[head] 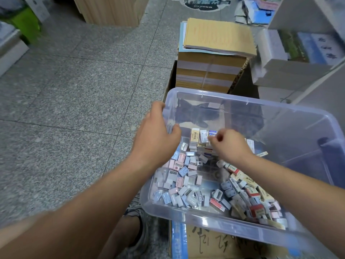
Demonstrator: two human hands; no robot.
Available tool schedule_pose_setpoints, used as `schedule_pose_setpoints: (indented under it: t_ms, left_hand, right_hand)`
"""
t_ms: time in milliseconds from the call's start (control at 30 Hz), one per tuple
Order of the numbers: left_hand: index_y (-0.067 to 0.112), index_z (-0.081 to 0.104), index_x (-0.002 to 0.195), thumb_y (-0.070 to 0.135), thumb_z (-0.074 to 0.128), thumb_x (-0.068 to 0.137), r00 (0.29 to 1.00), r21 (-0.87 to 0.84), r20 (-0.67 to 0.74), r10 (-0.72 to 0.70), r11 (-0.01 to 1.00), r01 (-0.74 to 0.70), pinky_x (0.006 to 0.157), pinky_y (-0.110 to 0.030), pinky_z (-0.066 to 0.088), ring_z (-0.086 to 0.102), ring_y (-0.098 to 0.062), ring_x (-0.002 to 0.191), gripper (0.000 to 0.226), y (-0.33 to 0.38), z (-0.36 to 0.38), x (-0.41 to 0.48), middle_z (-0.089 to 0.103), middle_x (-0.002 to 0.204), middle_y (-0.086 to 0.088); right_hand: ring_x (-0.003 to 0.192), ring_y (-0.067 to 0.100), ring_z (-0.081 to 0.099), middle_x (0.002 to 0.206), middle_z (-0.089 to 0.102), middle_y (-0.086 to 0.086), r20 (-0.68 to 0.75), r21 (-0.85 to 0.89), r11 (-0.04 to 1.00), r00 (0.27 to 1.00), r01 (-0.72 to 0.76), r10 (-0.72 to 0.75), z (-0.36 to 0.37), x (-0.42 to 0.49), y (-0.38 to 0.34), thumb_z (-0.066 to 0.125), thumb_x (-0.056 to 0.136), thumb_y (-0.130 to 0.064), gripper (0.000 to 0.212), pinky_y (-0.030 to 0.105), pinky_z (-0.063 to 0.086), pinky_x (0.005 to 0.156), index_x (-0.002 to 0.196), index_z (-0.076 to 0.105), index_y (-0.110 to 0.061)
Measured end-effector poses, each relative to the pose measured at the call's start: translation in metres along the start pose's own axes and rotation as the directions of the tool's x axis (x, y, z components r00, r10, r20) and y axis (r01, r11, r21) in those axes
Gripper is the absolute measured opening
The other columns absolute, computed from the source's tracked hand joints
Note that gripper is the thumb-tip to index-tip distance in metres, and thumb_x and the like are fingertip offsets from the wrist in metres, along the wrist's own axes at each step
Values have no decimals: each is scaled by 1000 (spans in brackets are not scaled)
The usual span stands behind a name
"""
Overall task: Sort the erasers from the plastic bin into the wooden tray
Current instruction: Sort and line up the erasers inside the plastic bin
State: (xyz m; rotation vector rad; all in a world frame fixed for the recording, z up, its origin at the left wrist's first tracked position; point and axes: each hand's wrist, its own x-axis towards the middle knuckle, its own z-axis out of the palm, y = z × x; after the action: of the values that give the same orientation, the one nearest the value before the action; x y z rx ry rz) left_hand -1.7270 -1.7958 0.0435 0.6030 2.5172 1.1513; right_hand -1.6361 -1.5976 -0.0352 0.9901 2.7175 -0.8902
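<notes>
Bare forearms point(89, 208) reach forward from below, the left hand point(156, 135) gripping the left wall of the clear plastic bin point(224, 226), where loose erasers point(183, 182) lie heaped, the right hand point(231, 146) curled over them, its hold unclear.

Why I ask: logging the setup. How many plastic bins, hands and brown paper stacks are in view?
Plastic bin: 1
Hands: 2, left hand and right hand
Brown paper stack: 1
Total: 4

Clear plastic bin point(224, 99) holds loose heaps of small wrapped erasers point(186, 176).
</notes>
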Motion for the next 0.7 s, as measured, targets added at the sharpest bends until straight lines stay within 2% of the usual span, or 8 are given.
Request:
schedule_pose_setpoints:
  t_ms: [67, 133, 200, 267, 333, 533, 633, 700]
  left_hand:
    - [40, 32, 129, 37, 58, 90, 1000, -1, -7, -6, 1000, 6, 79, -51, 58, 68, -20, 92, 48, -1, 0, 1, 64, 114, 7]
    - [40, 32, 129, 37, 58, 89, 1000, -2, -13, -9, 1000, 9, 78, -51, 58, 68, -21, 91, 47, -2, 1, 2, 65, 113, 6]
    - [39, 33, 129, 37, 58, 88, 1000, -6, -18, -8, 1000, 8, 79, -51, 57, 68, -22, 90, 47, -3, 2, 3, 66, 112, 5]
    - [39, 34, 130, 39, 57, 88, 1000, -10, -15, -11, 1000, 11, 79, -51, 57, 67, -23, 90, 48, -4, 3, 4, 67, 112, 4]
    - [39, 34, 130, 41, 55, 86, 1000, -19, -13, -13, 1000, 12, 79, -52, 57, 68, -24, 91, 49, -5, 3, 5, 67, 112, 4]
    - [37, 36, 126, 34, 56, 89, 1000, -26, -19, -9, 1000, 8, 76, -50, 58, 68, -22, 87, 43, -9, 5, 8, 69, 105, 6]
    - [38, 35, 125, 35, 57, 89, 1000, -19, -22, -9, 1000, 9, 76, -51, 57, 68, -22, 87, 42, -10, 5, 8, 68, 106, 6]
    - [39, 35, 125, 35, 57, 89, 1000, -27, -18, -14, 1000, 14, 75, -52, 58, 68, -22, 85, 42, -10, 5, 9, 68, 104, 5]
  right_hand:
    - [84, 17, 64, 93, 69, -3, 192, -88, 955, 945, 284, -264, 9, -21, -14, 50, 102, -43, 30, 31, 49, 73, 97, 67, -18]
    - [120, 20, 56, 130, 61, 2, 386, -223, 806, 809, 548, -443, 28, -29, -19, 44, 103, -47, 42, 37, 47, 100, 127, 63, -18]
    - [149, 27, 27, 161, 32, 12, 521, -302, 674, 709, 674, -475, 49, -28, -18, 39, 105, -49, 60, 36, 19, 125, 151, 42, -9]
    - [157, 26, -2, 169, 3, 15, 576, -349, 629, 689, 694, -441, 65, -25, -18, 33, 107, -52, 74, 28, -10, 120, 160, 16, -4]
    - [155, 27, -14, 168, -11, 17, 582, -389, 627, 707, 675, -400, 78, -22, -19, 29, 106, -54, 80, 28, -17, 115, 161, 1, -3]
    - [155, 35, -14, 167, -13, 21, 485, -446, 702, 809, 555, -332, 102, -19, -19, 26, 105, -55, 82, 41, -11, 123, 160, -3, -1]
    - [155, 35, -7, 168, -5, 22, 479, -428, 708, 805, 561, -349, 104, -22, -16, 28, 105, -54, 78, 43, -4, 125, 160, 7, -2]
    - [155, 35, 2, 167, 5, 22, 488, -382, 713, 784, 587, -383, 100, -24, -13, 31, 105, -53, 72, 42, 1, 125, 157, 21, -4]
